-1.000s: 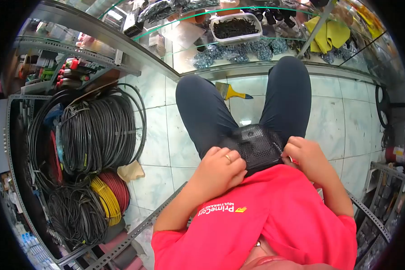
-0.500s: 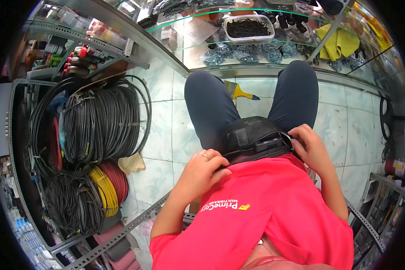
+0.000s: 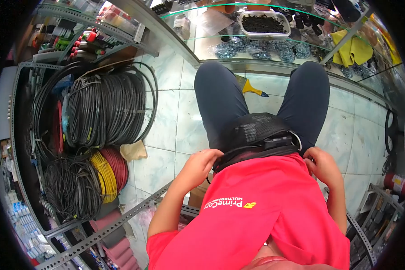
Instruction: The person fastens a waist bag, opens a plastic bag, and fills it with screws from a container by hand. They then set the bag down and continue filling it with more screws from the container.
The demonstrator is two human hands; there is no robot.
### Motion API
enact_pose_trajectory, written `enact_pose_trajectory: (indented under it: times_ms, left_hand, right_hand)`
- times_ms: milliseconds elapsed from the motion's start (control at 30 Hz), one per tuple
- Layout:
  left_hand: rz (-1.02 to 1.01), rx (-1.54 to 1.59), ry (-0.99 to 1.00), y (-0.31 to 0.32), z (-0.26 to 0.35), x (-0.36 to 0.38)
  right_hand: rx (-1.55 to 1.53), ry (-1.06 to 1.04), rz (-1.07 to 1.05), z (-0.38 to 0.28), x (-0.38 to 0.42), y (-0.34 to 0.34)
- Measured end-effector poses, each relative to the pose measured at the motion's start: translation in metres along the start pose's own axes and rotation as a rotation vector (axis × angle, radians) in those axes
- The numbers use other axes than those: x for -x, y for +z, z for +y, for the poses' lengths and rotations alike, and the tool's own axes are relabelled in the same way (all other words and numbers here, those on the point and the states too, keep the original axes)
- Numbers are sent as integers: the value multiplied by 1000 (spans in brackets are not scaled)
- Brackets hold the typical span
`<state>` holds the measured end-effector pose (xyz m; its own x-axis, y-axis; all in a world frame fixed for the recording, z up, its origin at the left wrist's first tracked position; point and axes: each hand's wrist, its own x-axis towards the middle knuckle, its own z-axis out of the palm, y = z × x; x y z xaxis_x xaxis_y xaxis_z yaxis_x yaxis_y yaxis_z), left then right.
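A black mesh waist bag [image 3: 256, 132] lies on my lap, against the hem of my red shirt [image 3: 261, 211]. Its dark strap [image 3: 238, 155] runs along the waist toward both sides. My left hand [image 3: 201, 167] is at my left hip, with its fingers curled on the strap end there. At the other hip my right hand [image 3: 321, 165] is curled around the strap beside the shirt hem. A small black clip part [image 3: 276, 142] shows at the bag's top edge. My legs in dark trousers [image 3: 218, 101] stretch forward.
Coils of black cable [image 3: 105, 110] and red and yellow cable [image 3: 108, 173] are stacked at my left. A glass counter [image 3: 261, 42] with a tray of screws [image 3: 263, 23] stands ahead. A yellow-handled brush [image 3: 252, 87] lies on the tiled floor. Slotted metal angle bars [image 3: 121, 227] cross below.
Both hands have slid apart from the middle of the bag to my hips, along the strap. The bag's top now shows, and the view has shifted slightly.
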<state>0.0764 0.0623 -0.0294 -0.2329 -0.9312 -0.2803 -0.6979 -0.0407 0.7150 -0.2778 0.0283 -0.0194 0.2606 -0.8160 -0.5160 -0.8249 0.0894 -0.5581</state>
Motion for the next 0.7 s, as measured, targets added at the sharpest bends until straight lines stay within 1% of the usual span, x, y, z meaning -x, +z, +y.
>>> enact_pose_trajectory:
  times_ms: [33, 67, 133, 167, 233, 267, 333, 400, 433, 467, 500, 533, 600, 633, 700]
  left_hand:
    - [-123, 198, -109, -2, 3, 1]
    - [-120, 199, -118, -5, 4, 2]
    - [-348, 423, -298, -10, 4, 1]
    - [-348, 425, -301, -7, 2, 0]
    - [-284, 433, -237, 3, -2, -7]
    - [-289, 435, -232, 5, -1, -13]
    - [-149, 307, -149, 8, 0, -23]
    - [-169, 278, -123, 10, 0, -31]
    - [-184, 247, -97, 12, 0, -37]
    - [-199, 217, -68, 15, 0, -42]
    - [-217, 196, 1, 18, -3, -46]
    - [-229, 200, 17, 19, -4, -50]
    - [-246, 105, 63, 18, -3, -53]
    - [-243, 86, 107, 17, -2, -55]
    - [-258, 43, 135, 15, 3, -57]
  right_hand:
    - [-1, 12, 10, -1, -1, 0]
    - [-1, 25, 20, -1, -1, 0]
    - [23, 13, 11, 2, -4, 1]
    - [46, 6, 6, 4, -4, 2]
    - [53, -11, 10, 6, -6, 5]
    - [60, -25, 19, 7, -6, 7]
    - [12, -20, 18, 9, -8, 10]
    - [-35, -10, 20, 8, -11, 12]
    - [-64, 33, 2, 6, -12, 12]
    - [-93, 78, -13, 5, -14, 11]
    - [-98, 71, 1, 8, -16, 15]
    - [-97, 86, 14, 12, -17, 19]
    - [-91, 0, 108, 17, -18, 26]
    - [-99, 8, 93, 14, -19, 23]
    - [-68, 15, 99, 18, -22, 27]
